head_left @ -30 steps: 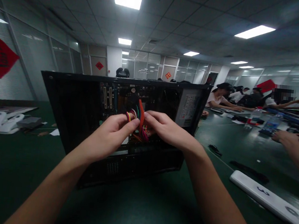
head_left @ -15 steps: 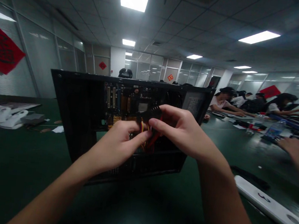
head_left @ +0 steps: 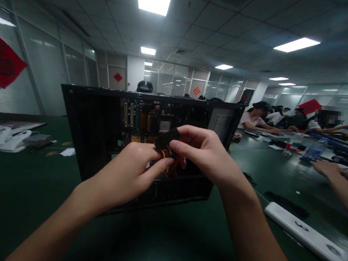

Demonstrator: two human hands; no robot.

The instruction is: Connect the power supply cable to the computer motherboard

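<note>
A black computer case (head_left: 94, 155) stands on the table with its side open towards me. Inside it a motherboard (head_left: 160, 112) with slots shows, and a power supply (head_left: 221, 120) sits at the upper right. Between my hands is a black cable connector (head_left: 167, 139) with red, yellow and black wires (head_left: 173, 167) hanging below it. My right hand (head_left: 204, 154) pinches the connector from the right. The thumb and forefinger of my left hand (head_left: 136, 166) close on the wires just under it. Fingertips hide part of the wires.
The green table (head_left: 31, 203) carries a white power strip (head_left: 305, 233) on the right, near black cables (head_left: 290, 204). Plastic bottles (head_left: 294, 144) stand beyond. A co-worker's arm (head_left: 338, 179) reaches in from the right. White objects (head_left: 10, 139) and a grey box (head_left: 37, 140) lie at the left.
The connector has tilted, its pin face turned away from view, and sits slightly lower and further left. Both hands keep their hold. The view has shifted a little.
</note>
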